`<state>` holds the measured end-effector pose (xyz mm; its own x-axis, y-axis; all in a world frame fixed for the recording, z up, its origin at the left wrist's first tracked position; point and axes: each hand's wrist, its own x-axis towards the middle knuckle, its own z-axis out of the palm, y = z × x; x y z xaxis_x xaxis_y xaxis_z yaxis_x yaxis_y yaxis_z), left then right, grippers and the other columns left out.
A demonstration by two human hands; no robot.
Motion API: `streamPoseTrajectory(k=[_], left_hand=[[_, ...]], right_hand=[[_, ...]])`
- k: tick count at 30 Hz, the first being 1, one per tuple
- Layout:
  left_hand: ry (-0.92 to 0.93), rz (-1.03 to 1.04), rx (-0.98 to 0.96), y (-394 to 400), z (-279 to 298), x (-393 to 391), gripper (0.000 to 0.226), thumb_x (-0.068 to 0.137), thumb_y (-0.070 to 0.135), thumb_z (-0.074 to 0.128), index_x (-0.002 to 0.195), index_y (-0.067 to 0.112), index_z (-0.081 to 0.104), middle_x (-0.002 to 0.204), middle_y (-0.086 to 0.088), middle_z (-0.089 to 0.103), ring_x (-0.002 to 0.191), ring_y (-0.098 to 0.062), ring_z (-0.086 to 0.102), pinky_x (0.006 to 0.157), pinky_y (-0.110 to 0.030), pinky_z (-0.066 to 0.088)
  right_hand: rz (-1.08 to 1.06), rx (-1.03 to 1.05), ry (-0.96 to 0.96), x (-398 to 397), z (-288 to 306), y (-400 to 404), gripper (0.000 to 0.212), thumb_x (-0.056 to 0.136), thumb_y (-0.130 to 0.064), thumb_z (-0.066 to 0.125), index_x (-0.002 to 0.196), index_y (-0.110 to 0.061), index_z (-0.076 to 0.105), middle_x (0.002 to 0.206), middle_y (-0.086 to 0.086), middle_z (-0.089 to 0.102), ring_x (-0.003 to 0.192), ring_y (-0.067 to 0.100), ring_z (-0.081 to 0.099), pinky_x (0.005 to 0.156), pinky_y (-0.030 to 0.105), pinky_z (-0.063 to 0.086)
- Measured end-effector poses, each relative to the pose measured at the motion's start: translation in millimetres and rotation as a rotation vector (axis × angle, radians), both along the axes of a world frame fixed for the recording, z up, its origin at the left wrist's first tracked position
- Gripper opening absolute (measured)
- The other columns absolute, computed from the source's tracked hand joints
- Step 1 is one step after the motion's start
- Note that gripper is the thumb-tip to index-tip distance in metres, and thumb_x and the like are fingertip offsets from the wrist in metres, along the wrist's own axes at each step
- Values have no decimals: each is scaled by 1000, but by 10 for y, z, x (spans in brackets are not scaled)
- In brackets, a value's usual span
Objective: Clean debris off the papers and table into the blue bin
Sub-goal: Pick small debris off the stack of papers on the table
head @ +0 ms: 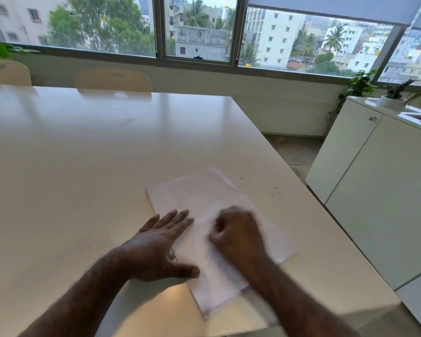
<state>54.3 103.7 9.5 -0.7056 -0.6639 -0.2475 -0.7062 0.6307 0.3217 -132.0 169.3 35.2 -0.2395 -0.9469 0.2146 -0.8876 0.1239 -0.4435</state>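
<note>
Both forearms fill my near view. My left hand [161,242] lies flat, fingers straight, pressing the papers [212,229] against the desk [83,154]. My right hand [238,234] is curled and blurred on the sheets; whether its grip holds anything, I cannot tell. Dark debris [276,190] sits on the desk right of the stack. I see no blue bin, so a careless sweep could send specks onto the floor.

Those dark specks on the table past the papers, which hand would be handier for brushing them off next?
Probably the right hand. It lies on the papers on the side nearer the specks, which sit toward the table's right edge. The left hand presses flat on the papers' left edge, steadying them, farther away.
</note>
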Motion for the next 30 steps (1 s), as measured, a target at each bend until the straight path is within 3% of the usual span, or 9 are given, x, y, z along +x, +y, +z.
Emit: streamPoseTrajectory(k=[2,3,8,14,18,21,24,28,30], left_hand=[[-4,-5,7,-4,11,12,127,51,100,33,151,37,-13,153,22,-28,137,2,-32,115,-27,-18],[-5,-5,8,-9,11,10,125,52,99,34,151,38,-13,152,23,-28,137,3,-33,115,-26,-18],[-11,-7,4,-26,3,-63,120,60,94,42,151,37,-11,154,22,-24,139,2,-29,118,-31,-16],[-11,4,0,-11,5,12,126,52,99,34,152,36,-12,155,21,-25,139,1,-30,117,-30,-17],[4,1,10,-8,13,-15,123,55,96,40,152,38,-9,154,23,-23,139,3,-28,117,-29,-17],[47,25,15,37,14,-12,130,51,98,40,152,34,-10,158,20,-19,139,5,-26,118,-28,-15],[129,107,18,83,63,-2,137,53,92,52,151,29,-18,160,14,-15,140,3,-17,119,-25,-8],[159,195,76,122,64,16,146,50,86,65,143,34,-35,163,6,-8,149,-14,-4,122,-34,10],[173,191,80,105,44,26,148,49,85,68,139,35,-40,163,3,-5,149,-15,-3,121,-36,13]], right_hand=[[200,52,-21,274,-63,80,13,71,-22,61,75,-12,68,83,3,65,71,18,59,65,24,46],[175,42,-21,175,-73,19,14,71,-22,61,75,-12,69,82,3,66,74,20,61,68,25,48],[-356,47,81,-852,55,-245,17,70,-22,66,80,-9,72,83,9,71,78,26,68,61,19,38],[175,88,1,236,-37,-29,13,76,-22,62,84,-15,69,90,1,67,81,18,63,69,25,47],[-257,54,73,-626,1,-262,20,71,-23,62,83,-11,72,86,8,71,86,27,67,70,25,49],[-310,47,133,-677,80,-252,22,76,-25,61,89,-11,70,91,10,69,89,30,65,73,29,49],[-132,73,-324,-228,149,-141,19,84,-24,62,92,-11,73,90,6,73,85,23,67,80,31,52],[149,480,-1242,151,231,53,16,91,-10,57,92,2,67,95,18,66,85,26,62,90,43,54],[162,626,-1451,167,219,72,15,91,-5,56,97,7,64,102,25,65,94,30,65,93,39,55]])
